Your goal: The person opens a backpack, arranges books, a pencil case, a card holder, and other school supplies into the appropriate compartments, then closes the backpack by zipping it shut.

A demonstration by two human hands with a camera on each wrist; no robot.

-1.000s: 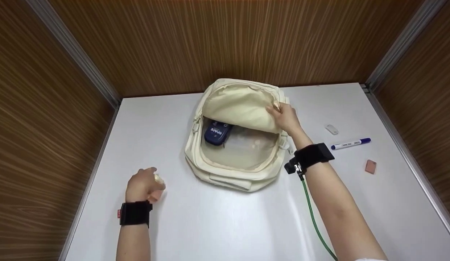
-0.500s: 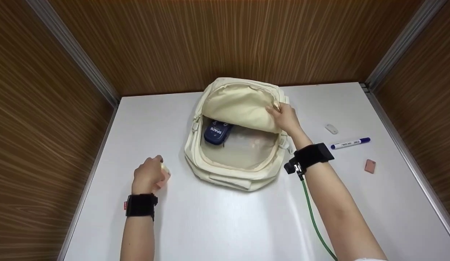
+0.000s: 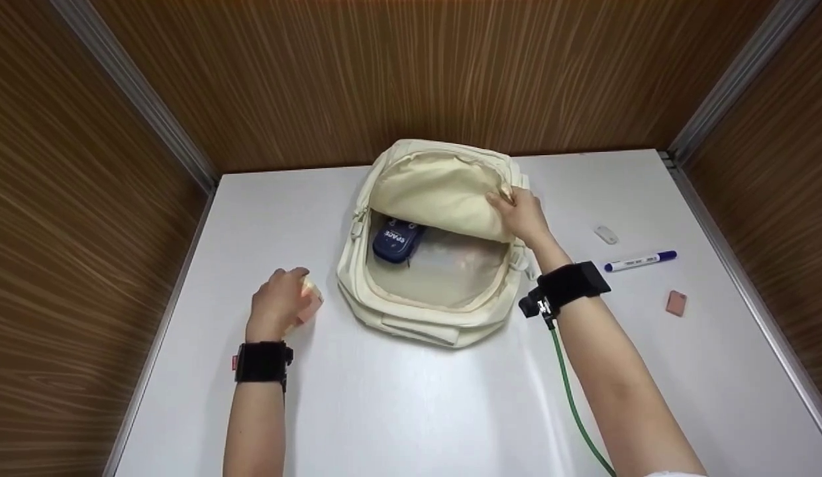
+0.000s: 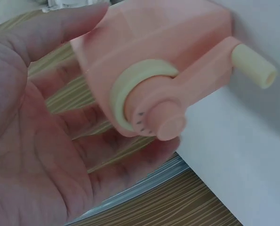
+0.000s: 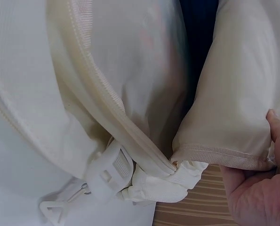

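My left hand (image 3: pixel 276 299) grips a pink hand-crank pencil sharpener (image 4: pixel 158 35) with a cream ring and a cream crank knob. The thumb lies over one side and the fingers curl round the other in the left wrist view. Left of the cream backpack (image 3: pixel 420 331), this hand is over the table. My right hand (image 3: pixel 524 215) pinches the edge of the backpack's front flap (image 3: pixel 444 199) and holds it folded back, thumb on the lining in the right wrist view. Inside the opened backpack lies a navy pencil case (image 3: pixel 395 242) with white lettering, its upper end under the flap.
To the right of the backpack lie a small white eraser-like piece (image 3: pixel 606 234), a blue-capped marker (image 3: pixel 640 261) and a small pink block (image 3: pixel 676 303). A green cable (image 3: pixel 573 397) runs from the right wrist. Wood-grain panels (image 3: pixel 411 79) enclose the white table (image 3: pixel 411 411).
My left hand has moved forward and slightly right with the pencil sharpener, closer to the backpack. The right hand keeps holding the flap in the same place.
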